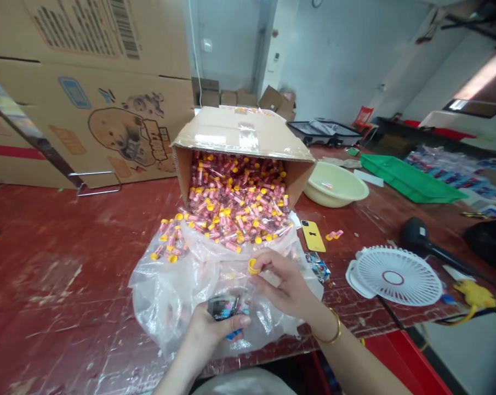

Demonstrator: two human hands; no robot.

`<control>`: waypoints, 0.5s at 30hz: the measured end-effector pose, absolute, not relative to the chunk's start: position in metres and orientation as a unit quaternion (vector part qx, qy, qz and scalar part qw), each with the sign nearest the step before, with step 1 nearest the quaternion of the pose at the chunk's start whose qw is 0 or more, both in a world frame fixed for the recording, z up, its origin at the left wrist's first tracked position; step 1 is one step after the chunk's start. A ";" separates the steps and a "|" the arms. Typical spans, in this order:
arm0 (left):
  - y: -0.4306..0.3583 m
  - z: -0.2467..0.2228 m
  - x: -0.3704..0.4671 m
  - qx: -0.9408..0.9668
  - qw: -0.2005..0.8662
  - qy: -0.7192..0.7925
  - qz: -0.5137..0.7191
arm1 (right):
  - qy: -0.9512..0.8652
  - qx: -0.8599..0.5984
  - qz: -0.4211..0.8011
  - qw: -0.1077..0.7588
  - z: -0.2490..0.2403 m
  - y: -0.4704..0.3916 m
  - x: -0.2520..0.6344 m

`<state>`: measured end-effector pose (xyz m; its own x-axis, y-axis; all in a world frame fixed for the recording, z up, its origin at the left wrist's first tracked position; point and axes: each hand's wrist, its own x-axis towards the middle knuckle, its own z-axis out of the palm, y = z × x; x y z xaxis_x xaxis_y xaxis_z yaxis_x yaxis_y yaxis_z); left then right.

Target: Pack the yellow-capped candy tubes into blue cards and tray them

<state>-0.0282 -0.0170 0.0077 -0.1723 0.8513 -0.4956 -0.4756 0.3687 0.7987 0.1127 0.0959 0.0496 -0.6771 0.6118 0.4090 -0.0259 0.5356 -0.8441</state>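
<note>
My left hand is closed on a small printed packet, dark with blue and pink print, low over the plastic sheet. Just above and to its right, my right hand pinches a small tube with a yellow cap; its clear body is hard to make out. A carton lies on its side behind the hands, its opening facing me. Many pink tubes with yellow caps spill from it onto the plastic, with a smaller group at the left.
Right of the carton are a cream basin, a yellow phone, small packets, a white fan, a black scanner and a green tray. A large printed carton stands at the left on the red table.
</note>
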 end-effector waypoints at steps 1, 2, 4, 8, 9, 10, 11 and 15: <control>-0.015 0.010 -0.028 0.163 0.621 0.552 0.532 | -0.806 -0.177 0.441 0.354 0.052 0.098 0.113; -0.013 0.011 -0.028 0.155 0.621 0.555 0.531 | -0.807 -0.173 0.444 0.349 0.054 0.100 0.113; -0.009 0.012 -0.027 0.148 0.626 0.551 0.532 | -0.787 -0.176 0.489 0.332 0.051 0.104 0.110; -0.005 0.010 -0.025 0.144 0.649 0.522 0.534 | -0.627 -0.259 0.670 0.302 0.027 0.108 0.103; -0.004 0.010 -0.025 0.128 0.656 0.519 0.532 | -0.583 -0.281 0.699 0.304 0.020 0.108 0.102; -0.003 0.011 -0.024 0.107 0.662 0.519 0.530 | -0.548 -0.298 0.717 0.311 0.014 0.106 0.101; -0.003 0.012 -0.023 0.086 0.668 0.519 0.526 | -0.526 -0.310 0.722 0.324 0.008 0.105 0.101; 0.001 0.015 -0.018 0.054 0.691 0.511 0.508 | -0.528 -0.325 0.685 0.381 0.001 0.100 0.108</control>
<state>-0.0180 0.0014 0.0146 -0.0383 0.7580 -0.6511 -0.6470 0.4777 0.5942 0.1079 0.1000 0.0013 -0.4978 0.8662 -0.0431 -0.1790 -0.1512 -0.9722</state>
